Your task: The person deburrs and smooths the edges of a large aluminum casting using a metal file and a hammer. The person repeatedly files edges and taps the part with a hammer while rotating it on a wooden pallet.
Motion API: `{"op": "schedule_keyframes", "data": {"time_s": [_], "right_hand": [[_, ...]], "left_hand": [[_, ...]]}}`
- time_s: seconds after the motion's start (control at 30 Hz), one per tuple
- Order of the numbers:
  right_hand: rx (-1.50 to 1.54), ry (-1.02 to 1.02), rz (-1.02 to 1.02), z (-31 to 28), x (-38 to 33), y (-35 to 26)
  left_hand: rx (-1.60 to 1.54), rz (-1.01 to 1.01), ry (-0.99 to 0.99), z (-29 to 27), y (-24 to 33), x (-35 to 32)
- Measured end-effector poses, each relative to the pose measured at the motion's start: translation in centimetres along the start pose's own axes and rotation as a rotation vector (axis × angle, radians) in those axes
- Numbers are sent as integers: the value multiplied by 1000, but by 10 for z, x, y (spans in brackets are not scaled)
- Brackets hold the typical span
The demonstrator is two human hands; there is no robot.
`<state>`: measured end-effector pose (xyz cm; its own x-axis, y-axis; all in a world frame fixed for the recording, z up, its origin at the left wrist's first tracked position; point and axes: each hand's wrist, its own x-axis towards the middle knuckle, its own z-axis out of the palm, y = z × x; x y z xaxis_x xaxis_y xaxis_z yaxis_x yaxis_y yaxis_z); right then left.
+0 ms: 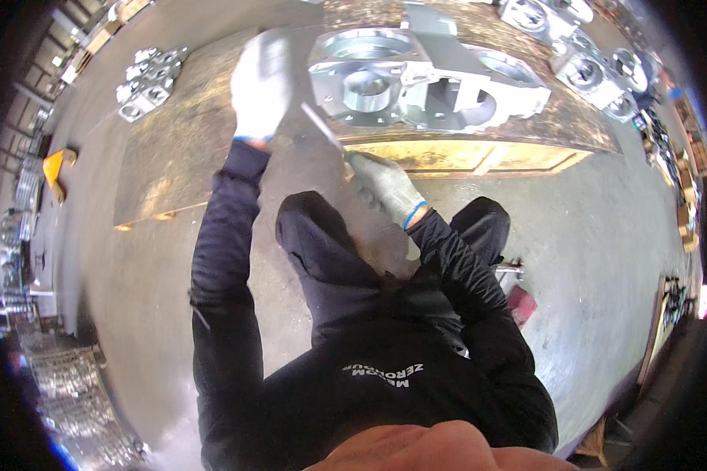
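The person bends over a large grey metal casting (428, 74) that sits on a low wooden platform (479, 153) at the far centre of the scene; the platform lifts the casting off the concrete floor (605, 251), which appears to bring its near face within reach of both hands.

The right hand (385, 187), in a grey glove with a blue cuff, is closed around the near end of a thin flat metal tool (324, 129), seemingly a file or blade; the tool slants up and left, its far end reaching the casting's near left corner; the grip low on the handle end suggests the hand drives the stroke.

The left hand (261, 86), in a white glove, is blurred; it lies just beside the tool's far end and the casting's left edge, fingers apparently curled downward; whether it presses the tool tip or steadies the casting I cannot tell; such a placement would suit guiding the tip.

Both dark sleeves extend forward from the lower edge; the knees are bent close under the platform's edge.

Further castings (581, 71) of similar make stand far right, another cluster (149, 82) far left on the floor, well apart from the work; a yellow object (55, 166) lies at the left.
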<state>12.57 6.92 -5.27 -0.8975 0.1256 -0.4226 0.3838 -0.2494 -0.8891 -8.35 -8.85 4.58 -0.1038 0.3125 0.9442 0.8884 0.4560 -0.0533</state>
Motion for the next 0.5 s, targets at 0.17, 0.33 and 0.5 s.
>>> {"op": "schedule_keyframes", "data": {"time_s": [0.17, 0.33, 0.5], "right_hand": [[1061, -285, 27, 34, 41, -3], [1479, -533, 121, 68, 49, -53], [1279, -281, 52, 84, 1, -61]], "left_hand": [[-82, -139, -853, 56, 34, 46], [-144, -177, -960, 58, 39, 52], [-117, -146, -973, 56, 39, 53]]}}
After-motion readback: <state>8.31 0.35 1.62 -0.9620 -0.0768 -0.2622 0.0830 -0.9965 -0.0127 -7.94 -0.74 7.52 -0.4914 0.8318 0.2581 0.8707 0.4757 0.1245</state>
